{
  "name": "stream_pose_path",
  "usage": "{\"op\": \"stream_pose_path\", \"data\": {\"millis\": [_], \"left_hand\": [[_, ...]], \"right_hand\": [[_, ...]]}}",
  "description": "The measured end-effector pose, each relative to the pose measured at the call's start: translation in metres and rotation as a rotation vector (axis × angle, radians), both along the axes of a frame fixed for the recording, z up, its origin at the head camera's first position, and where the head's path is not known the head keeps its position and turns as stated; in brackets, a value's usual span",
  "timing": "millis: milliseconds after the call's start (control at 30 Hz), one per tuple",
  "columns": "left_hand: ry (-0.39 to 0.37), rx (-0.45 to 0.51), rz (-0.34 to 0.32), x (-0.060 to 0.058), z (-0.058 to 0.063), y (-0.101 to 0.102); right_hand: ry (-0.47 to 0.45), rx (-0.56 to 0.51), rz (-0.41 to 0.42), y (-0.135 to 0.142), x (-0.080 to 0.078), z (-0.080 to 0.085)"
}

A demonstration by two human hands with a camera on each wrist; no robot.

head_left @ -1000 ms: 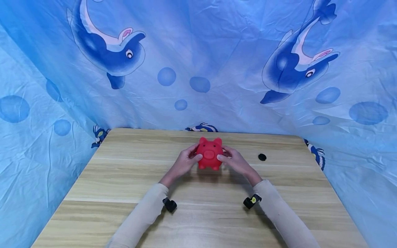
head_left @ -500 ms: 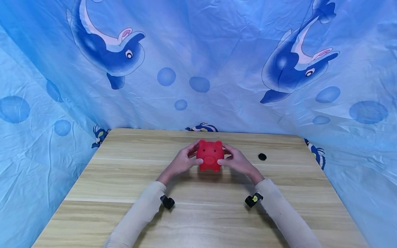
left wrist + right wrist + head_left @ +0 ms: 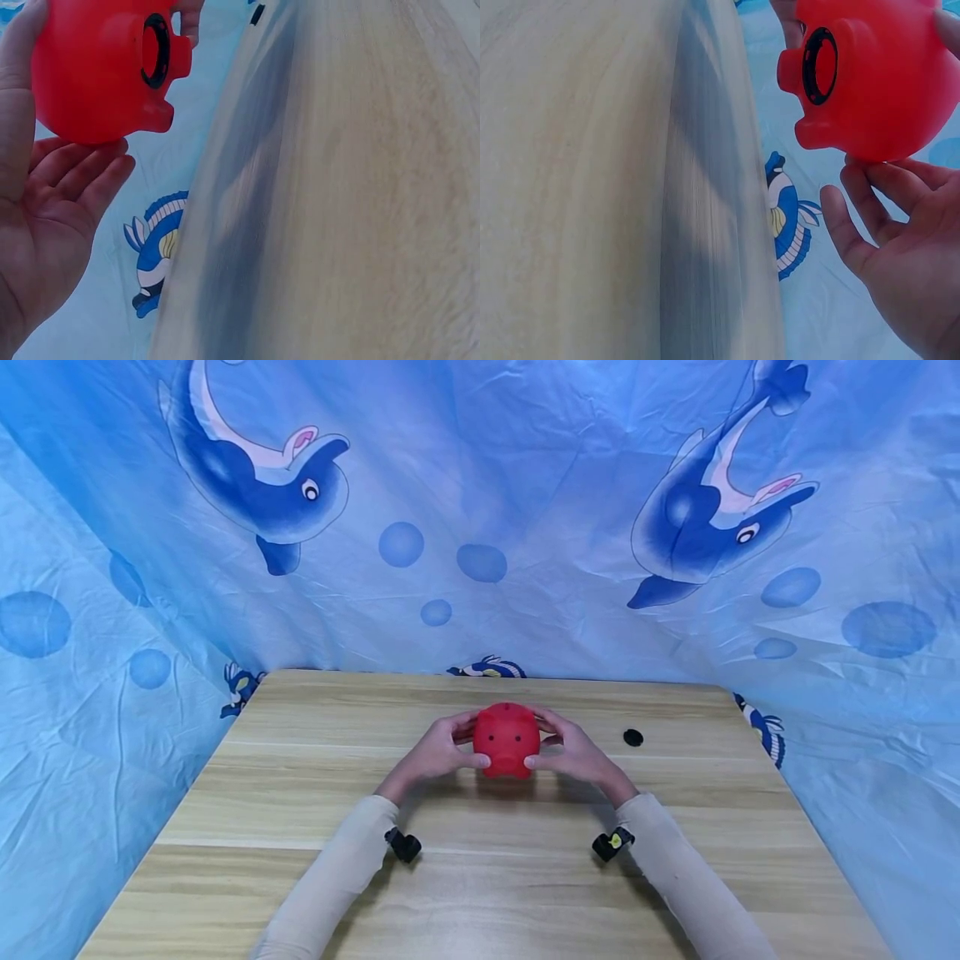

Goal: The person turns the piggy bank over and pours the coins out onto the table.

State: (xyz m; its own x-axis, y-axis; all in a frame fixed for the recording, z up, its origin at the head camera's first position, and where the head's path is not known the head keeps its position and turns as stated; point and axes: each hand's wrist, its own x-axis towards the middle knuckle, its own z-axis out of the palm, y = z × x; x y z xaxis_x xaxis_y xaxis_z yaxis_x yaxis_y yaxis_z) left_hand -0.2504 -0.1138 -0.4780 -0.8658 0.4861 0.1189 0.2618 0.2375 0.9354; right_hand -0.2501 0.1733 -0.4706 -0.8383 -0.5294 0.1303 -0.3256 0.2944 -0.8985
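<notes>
Smooth, rounded red piggy bank, gripped between left hand and right hand fingers. Round black disc (far right).

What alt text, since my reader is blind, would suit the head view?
A person's left hand and right hand hold a red piggy bank, seen face-on, above a wooden table. A black disc lies on the table to the right; a blue dolphin-print sheet hangs behind.
</notes>
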Motion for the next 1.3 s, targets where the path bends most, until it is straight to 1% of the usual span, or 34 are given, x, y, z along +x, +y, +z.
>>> {"op": "stream_pose_path", "data": {"millis": [133, 300, 500, 700, 867, 1000, 1300], "left_hand": [[-0.023, 0.017, -0.001, -0.0019, -0.0011, -0.0002], [-0.02, 0.007, -0.002, -0.0028, -0.0027, -0.0001], [0.005, 0.025, -0.024, -0.0035, -0.0051, 0.0001], [0.023, 0.037, -0.04, -0.0048, -0.0044, 0.0011], [0.019, 0.044, -0.046, -0.0068, -0.0035, 0.0019], [0.021, 0.058, -0.058, -0.0078, -0.0029, 0.0018], [0.055, 0.056, -0.072, -0.008, -0.0008, 0.0015]], "right_hand": [[0.028, 0.032, 0.001, -0.001, -0.0014, -0.001], [0.057, 0.081, -0.007, -0.0022, -0.0015, -0.0009], [0.088, 0.091, -0.012, -0.0028, -0.0019, 0.0002], [0.103, 0.096, -0.03, -0.002, -0.0023, 0.0012], [0.12, 0.087, -0.038, -0.0015, -0.0034, 0.0003], [0.122, 0.085, -0.038, -0.0016, -0.0042, -0.0005], [0.126, 0.074, -0.035, -0.003, -0.0056, -0.0005]]}}
